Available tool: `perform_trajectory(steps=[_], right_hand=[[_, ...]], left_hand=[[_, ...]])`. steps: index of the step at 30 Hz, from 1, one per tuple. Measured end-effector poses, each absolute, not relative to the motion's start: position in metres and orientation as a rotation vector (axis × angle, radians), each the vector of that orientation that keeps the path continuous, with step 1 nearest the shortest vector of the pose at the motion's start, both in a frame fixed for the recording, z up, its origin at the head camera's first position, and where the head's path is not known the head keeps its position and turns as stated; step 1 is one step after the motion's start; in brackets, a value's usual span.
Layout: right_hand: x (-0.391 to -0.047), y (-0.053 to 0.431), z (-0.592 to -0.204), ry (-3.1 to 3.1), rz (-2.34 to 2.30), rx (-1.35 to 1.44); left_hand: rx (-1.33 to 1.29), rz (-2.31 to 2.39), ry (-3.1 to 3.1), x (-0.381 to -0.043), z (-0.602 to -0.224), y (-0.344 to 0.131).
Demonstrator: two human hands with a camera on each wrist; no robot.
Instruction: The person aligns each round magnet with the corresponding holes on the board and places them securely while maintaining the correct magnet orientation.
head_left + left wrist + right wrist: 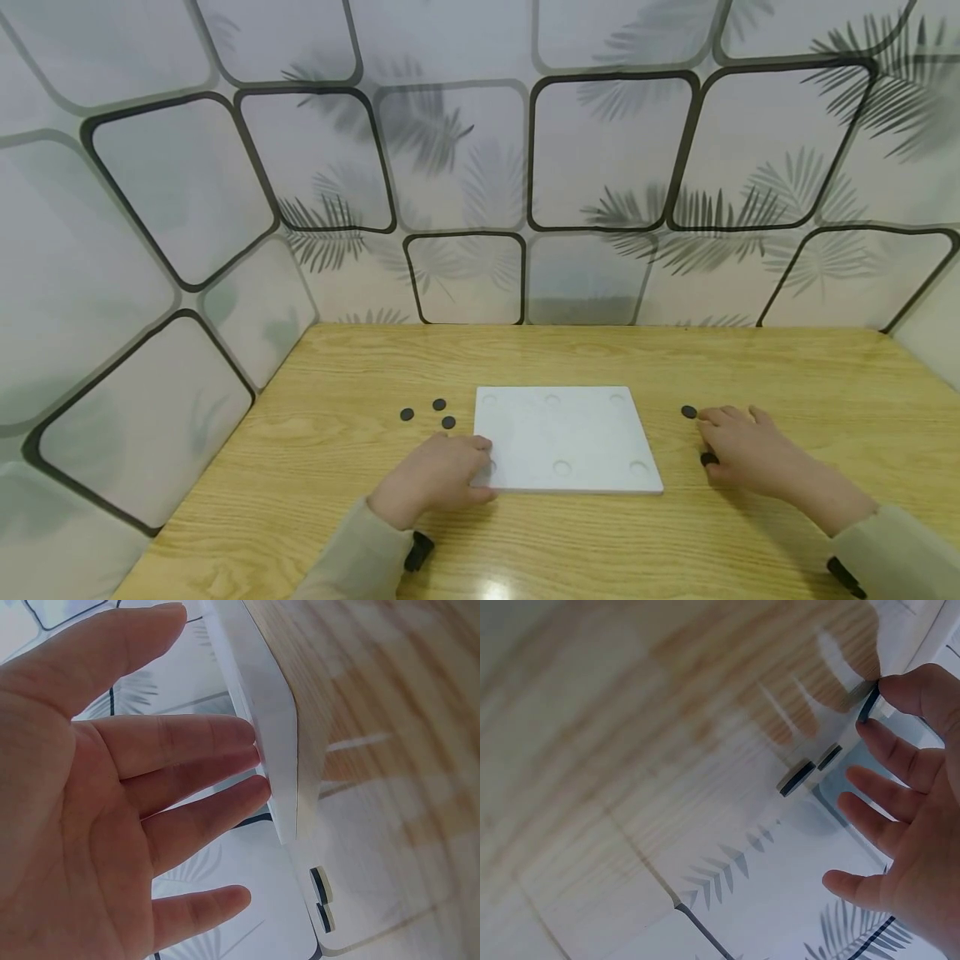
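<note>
A white rectangular board (pixel 564 440) with several shallow round recesses lies flat on the table. My left hand (pixel 438 473) is at its near left corner. In the left wrist view the left fingers (pixel 202 817) are nearly straight, their tips touching the board's edge (pixel 274 742). To the board's right, my right hand (pixel 753 454) pinches a small dark disc (pixel 868 703) by its rim, between thumb and index finger, tilted up on edge. The other right fingers are spread. Beyond them lie two more dark discs (pixel 796 778), one of which (pixel 689 412) shows in the head view.
Left of the board, three dark discs (pixel 439 405) lie loose on the wood-grain table (pixel 360 367). A patterned covering (pixel 457 167) with rounded frames and leaf prints rises behind the table and along its left side.
</note>
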State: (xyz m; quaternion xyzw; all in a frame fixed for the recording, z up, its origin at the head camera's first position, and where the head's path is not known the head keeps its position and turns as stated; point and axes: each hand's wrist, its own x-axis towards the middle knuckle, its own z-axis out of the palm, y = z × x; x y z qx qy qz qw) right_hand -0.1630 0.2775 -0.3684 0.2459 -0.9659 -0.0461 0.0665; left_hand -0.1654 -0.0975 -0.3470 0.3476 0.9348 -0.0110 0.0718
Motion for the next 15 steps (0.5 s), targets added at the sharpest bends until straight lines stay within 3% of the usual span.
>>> perform_trajectory(steps=[15], right_hand=[[-0.1632, 0.2746, -0.361, -2.871, -0.124, 0.729]], left_hand=[[1.072, -0.026, 2.816, -0.1654, -0.3466, -0.098]])
